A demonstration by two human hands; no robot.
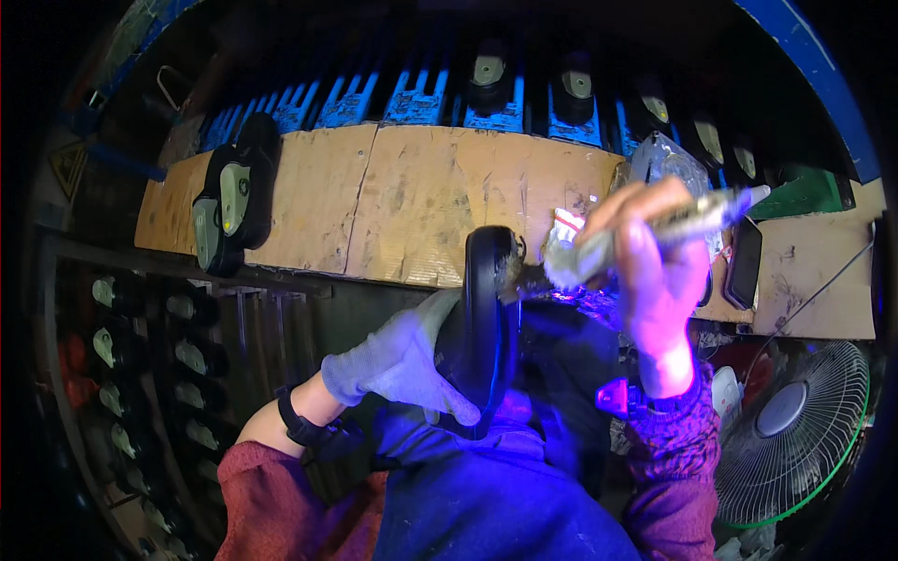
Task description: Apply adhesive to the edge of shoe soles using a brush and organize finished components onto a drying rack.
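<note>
Down at 6 o'clock, a dark blue apron (496, 510) covers the person's lap. Just past it, at 7 o'clock, the left hand (407, 351) wears a grey glove and grips a shoe-shaped black piece (482, 318), which stands on edge near the middle. The bare right hand (655, 252), at 3 o'clock, is curled around a brush (569, 266). Its dark bristles are at the black piece's 3 o'clock side. A round fan (784, 409) sits at 4 o'clock. Rows of black pieces (192, 355) fill 8 o'clock. Farther off, a cardboard sheet (421, 196) holds two shoes (234, 192) at 10 o'clock. Blue prongs (416, 98) line up behind it at 12 o'clock.
</note>
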